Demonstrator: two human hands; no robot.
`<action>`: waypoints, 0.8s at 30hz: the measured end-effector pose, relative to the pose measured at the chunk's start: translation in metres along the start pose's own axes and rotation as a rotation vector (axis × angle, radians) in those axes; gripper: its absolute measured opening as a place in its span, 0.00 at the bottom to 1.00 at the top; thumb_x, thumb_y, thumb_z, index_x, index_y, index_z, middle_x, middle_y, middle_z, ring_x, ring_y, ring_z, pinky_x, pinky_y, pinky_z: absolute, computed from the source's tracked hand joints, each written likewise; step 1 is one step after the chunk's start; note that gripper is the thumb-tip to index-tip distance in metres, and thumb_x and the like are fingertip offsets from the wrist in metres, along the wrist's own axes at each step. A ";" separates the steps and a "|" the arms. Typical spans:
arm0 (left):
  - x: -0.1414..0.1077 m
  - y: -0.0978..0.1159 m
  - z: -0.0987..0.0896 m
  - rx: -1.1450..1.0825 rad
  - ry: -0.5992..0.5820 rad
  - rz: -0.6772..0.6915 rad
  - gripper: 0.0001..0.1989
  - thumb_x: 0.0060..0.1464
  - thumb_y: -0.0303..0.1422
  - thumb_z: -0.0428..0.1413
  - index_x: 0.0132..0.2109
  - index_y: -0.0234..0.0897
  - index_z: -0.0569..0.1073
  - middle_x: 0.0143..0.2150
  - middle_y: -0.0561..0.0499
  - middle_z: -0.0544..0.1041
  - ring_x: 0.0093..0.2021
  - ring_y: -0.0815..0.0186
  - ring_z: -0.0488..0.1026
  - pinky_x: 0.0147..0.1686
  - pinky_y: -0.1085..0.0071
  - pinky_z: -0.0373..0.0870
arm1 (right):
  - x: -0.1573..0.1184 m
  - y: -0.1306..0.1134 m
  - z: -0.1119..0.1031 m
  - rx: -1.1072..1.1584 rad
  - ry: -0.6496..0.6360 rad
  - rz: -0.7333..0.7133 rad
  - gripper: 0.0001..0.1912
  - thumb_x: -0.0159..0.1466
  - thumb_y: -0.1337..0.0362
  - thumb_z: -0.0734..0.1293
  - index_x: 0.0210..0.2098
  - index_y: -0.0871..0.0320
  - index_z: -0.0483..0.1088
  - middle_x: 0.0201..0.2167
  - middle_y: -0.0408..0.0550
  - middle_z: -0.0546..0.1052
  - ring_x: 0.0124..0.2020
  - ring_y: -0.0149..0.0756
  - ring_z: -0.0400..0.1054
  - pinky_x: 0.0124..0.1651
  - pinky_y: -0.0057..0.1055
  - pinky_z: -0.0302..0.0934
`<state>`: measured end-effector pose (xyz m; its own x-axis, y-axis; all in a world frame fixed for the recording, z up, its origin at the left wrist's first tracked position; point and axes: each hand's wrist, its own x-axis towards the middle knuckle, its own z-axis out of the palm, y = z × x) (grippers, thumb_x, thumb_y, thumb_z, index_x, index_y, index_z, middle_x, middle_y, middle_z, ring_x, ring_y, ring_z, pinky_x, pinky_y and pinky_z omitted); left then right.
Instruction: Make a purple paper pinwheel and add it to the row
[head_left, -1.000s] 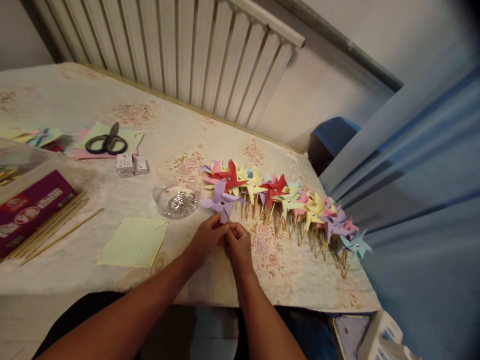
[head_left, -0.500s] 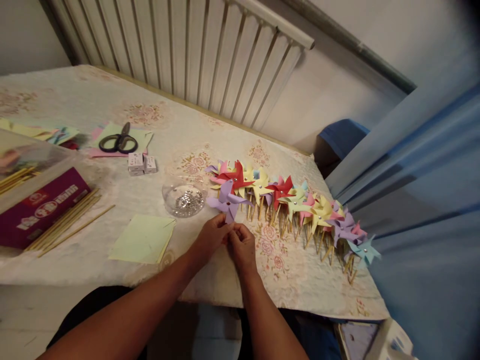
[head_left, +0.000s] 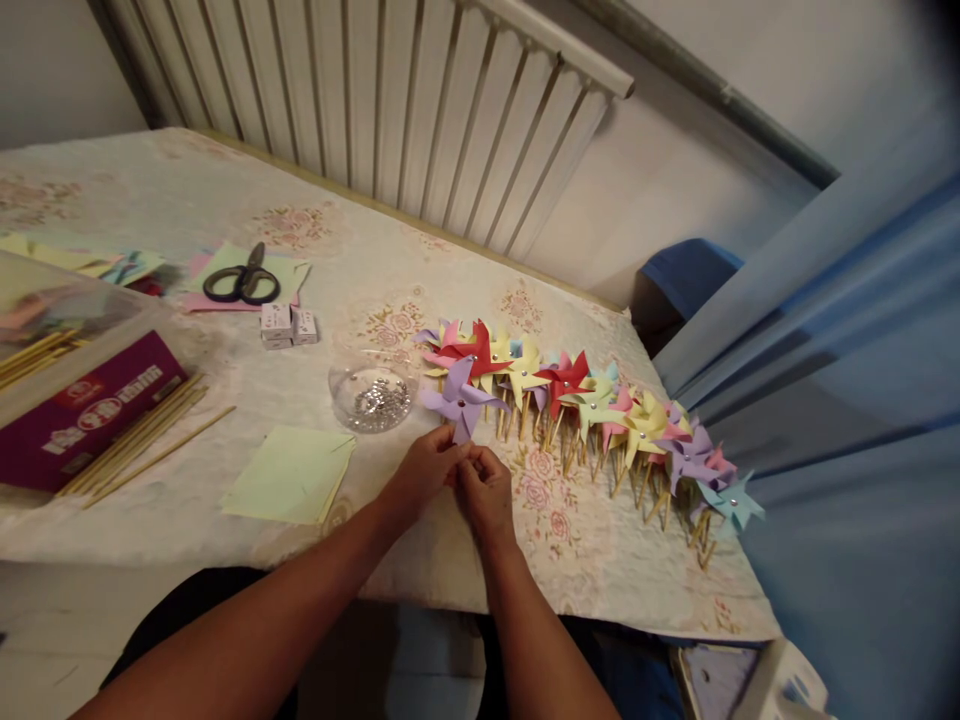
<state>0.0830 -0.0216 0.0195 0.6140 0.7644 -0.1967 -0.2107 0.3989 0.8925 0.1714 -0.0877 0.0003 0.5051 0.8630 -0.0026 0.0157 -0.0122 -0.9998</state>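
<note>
Both of my hands meet at the middle of the table, just below a purple paper pinwheel (head_left: 463, 402). My left hand (head_left: 430, 466) is closed at the pinwheel's lower blade. My right hand (head_left: 485, 490) is pinched beside it, fingertips touching the left ones; what it grips is hidden by the fingers. A clear round dish (head_left: 373, 398) of small silvery pins lies left of the pinwheel. Several colourful finished pinwheels (head_left: 596, 400) on sticks lie in a row to the right.
Light green paper squares (head_left: 289, 475) lie at left, with black scissors (head_left: 244, 284) on more paper and small white boxes (head_left: 288, 326) behind. Wooden sticks (head_left: 139, 440) rest by a purple box (head_left: 86, 415) and a clear bin (head_left: 90, 310). A blue curtain (head_left: 862, 400) hangs at right.
The view has shifted slightly. My hands remain together under the purple pinwheel, which has turned a little.
</note>
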 end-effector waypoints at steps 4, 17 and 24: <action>0.000 0.002 0.001 0.010 0.009 0.001 0.11 0.45 0.37 0.62 0.30 0.35 0.70 0.23 0.58 0.66 0.23 0.73 0.59 0.23 0.75 0.54 | 0.000 0.002 -0.001 -0.016 -0.004 -0.003 0.09 0.60 0.58 0.67 0.27 0.56 0.71 0.21 0.39 0.75 0.24 0.32 0.68 0.29 0.27 0.61; 0.003 -0.004 -0.003 0.038 -0.012 0.007 0.14 0.47 0.40 0.60 0.32 0.34 0.69 0.24 0.58 0.65 0.23 0.74 0.58 0.23 0.76 0.53 | -0.001 0.005 -0.001 -0.049 -0.006 -0.014 0.08 0.60 0.60 0.66 0.29 0.57 0.71 0.22 0.40 0.75 0.25 0.32 0.69 0.30 0.27 0.62; 0.004 -0.006 -0.003 0.085 -0.013 0.006 0.13 0.48 0.40 0.58 0.33 0.34 0.69 0.25 0.58 0.66 0.23 0.74 0.59 0.23 0.75 0.54 | -0.001 0.000 0.000 -0.040 -0.008 -0.011 0.08 0.60 0.59 0.67 0.28 0.57 0.71 0.23 0.39 0.75 0.25 0.31 0.68 0.30 0.27 0.62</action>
<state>0.0847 -0.0192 0.0121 0.6232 0.7596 -0.1864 -0.1491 0.3493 0.9251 0.1708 -0.0882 0.0008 0.4980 0.8671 0.0084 0.0557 -0.0223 -0.9982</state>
